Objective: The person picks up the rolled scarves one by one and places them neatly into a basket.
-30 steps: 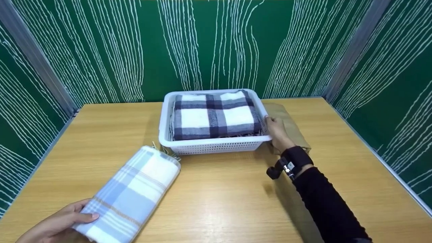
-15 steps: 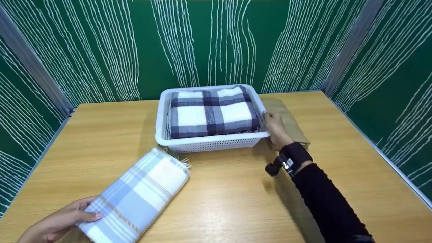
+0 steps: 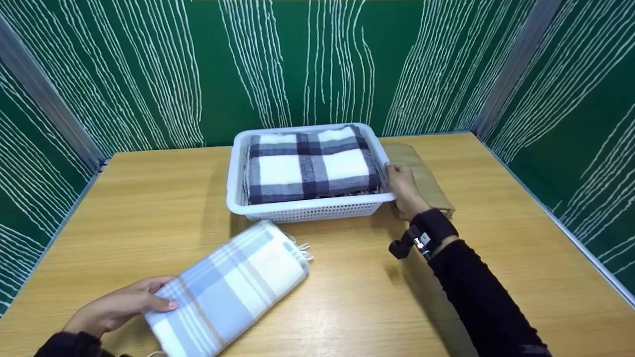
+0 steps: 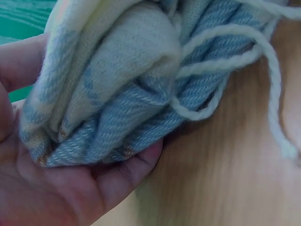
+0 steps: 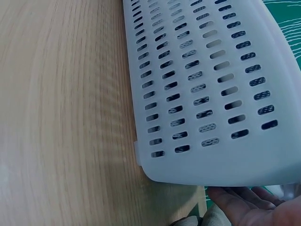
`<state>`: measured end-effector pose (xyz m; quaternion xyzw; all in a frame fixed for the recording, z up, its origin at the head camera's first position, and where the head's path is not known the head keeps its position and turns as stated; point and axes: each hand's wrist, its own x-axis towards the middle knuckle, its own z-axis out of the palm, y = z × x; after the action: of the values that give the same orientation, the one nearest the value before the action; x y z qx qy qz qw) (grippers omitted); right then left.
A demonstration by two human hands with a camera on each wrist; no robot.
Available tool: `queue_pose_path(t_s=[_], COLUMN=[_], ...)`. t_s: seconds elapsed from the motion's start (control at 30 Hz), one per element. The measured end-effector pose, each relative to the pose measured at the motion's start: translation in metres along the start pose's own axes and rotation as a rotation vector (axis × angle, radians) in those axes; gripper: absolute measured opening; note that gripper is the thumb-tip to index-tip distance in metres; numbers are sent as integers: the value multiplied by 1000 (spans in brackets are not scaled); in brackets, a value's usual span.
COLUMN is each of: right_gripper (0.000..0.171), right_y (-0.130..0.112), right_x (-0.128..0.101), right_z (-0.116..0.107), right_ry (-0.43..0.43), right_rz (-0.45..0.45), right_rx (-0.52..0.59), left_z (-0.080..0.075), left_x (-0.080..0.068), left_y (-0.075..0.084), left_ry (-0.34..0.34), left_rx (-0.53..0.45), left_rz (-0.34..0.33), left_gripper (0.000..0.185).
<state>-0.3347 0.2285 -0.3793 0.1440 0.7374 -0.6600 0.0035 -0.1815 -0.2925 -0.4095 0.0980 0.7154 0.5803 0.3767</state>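
Wooden table [image 3: 347, 297] bears one basket [image 3: 307, 210], three folded cloths, two hands.

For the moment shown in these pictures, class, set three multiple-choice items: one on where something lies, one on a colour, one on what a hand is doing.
1. Where does the dark checked blanket lie?
A. inside the white basket
B. on the bare table
C. under the left hand

2. Which colours has the folded cloth near the front of the table?
A. red and black
B. light blue and white
C. plain green

3. What is the left hand doing?
A. hanging free of everything
B. gripping the basket rim
C. holding the end of the folded cloth

Answers: 1 A, the blanket fills the basket in the head view. 2 B, pale blue and white checks show in the head and left wrist views. 3 C, the fingers curl under the cloth's end.
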Motion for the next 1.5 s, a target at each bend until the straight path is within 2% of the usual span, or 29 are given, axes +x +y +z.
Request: queue_pose_path(t_s=[0.1,0.27,0.53,0.77,0.97,1.17,1.5], right_gripper=[45,43,43,44,41,40,41], right_y=[-1,-1,-1,0,-1,0,1], right_x=[1,1,0,-1,-3,-2,-2], right_z=[0,-1,0,0,1,1,1], right_ry=[11,23,22,29,35,45,51], right_rz=[-13,-39,-13,-17,15,-14,-23], right_rx=[-19,-34,-27,5,4,3,-6], left_z=[4,8,13,22,33,45,55], left_x=[11,32,61,86,106,121,134], left_y=[7,19,38,55,65,74,80], left_ry=[-34,-69,-106,-172,-177,-171,-180], left_rx=[17,54,91,125,144,155,153], left_rz=[34,45,23,17,-27,-56,-63], left_gripper=[58,53,51,43,44,36,33])
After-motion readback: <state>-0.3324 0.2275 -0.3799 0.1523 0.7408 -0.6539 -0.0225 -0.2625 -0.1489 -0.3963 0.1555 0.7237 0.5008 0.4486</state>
